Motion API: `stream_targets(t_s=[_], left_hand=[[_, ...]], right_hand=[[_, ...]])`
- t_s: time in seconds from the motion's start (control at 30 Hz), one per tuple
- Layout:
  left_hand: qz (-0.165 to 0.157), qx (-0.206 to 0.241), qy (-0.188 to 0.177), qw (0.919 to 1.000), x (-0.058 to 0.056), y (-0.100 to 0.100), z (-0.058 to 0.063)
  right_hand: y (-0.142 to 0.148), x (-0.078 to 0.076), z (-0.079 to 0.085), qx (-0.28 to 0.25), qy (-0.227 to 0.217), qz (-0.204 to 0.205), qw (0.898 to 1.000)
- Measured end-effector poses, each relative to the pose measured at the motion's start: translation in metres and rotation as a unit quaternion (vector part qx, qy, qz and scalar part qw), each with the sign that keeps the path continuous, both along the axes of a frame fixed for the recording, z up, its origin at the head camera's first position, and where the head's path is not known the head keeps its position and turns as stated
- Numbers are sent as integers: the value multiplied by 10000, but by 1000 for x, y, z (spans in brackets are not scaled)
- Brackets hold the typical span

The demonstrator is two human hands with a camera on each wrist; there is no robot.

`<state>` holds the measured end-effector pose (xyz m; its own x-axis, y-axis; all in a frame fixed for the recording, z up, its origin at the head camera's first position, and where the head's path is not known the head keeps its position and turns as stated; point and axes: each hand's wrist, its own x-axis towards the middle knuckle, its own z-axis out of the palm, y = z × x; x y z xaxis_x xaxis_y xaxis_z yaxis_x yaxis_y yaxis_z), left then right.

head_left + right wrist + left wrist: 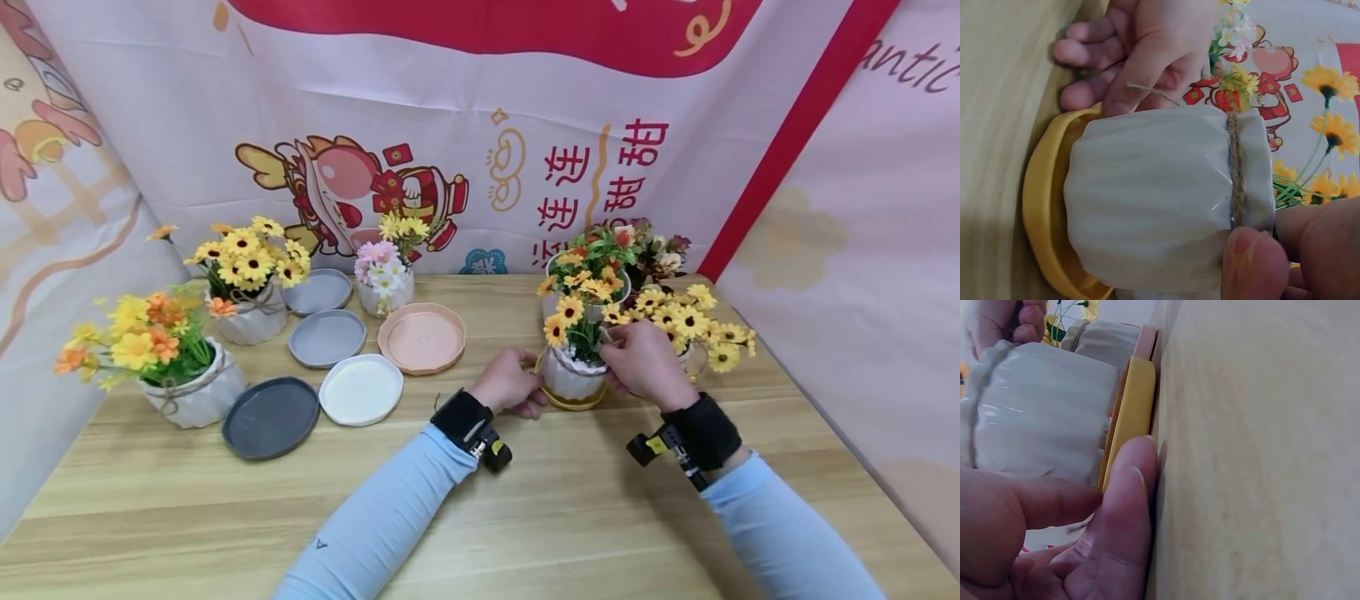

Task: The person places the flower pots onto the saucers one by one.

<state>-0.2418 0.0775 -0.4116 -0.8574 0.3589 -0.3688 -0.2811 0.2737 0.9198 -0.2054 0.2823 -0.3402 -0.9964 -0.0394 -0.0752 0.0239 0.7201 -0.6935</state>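
A white ribbed flower pot (1147,200) with twine round its neck and yellow-orange daisies (570,310) stands in a yellow saucer (1038,194), right of the table's middle. My right hand (647,364) grips the pot's rim, with the thumb on the outer wall by the twine. On the left side, my left hand (512,385) pinches the saucer's edge between thumb and finger, low over the tabletop. In the left wrist view the yellow saucer (1135,403) sits close under the pot, and fingertips (1138,450) reach its outer side.
Pots of yellow flowers (690,325) and orange flowers (588,279) stand behind and beside the right hand. Leftward lie a pink saucer (422,337), a white saucer (362,389), a dark grey saucer (270,418) and two grey ones. More potted flowers (187,392) stand at the far left.
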Motion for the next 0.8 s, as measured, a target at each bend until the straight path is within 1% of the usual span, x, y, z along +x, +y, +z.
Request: stream_targets(t_s=[0.13,0.3,0.6,0.8], left_hand=[[7,-6,-19,10000,1,0,1],[-12,-9,36,10000,1,0,1],[11,-23,47,10000,0,1,-1],[-36,-70,62,9999,1,1,0]], right_hand=[[2,-2,-7,81,-101,-22,9999],[4,-4,-17,40,-227,-184,9996],[3,0,-28,-77,160,-436,9989],[2,3,-32,-189,179,-678,9974]])
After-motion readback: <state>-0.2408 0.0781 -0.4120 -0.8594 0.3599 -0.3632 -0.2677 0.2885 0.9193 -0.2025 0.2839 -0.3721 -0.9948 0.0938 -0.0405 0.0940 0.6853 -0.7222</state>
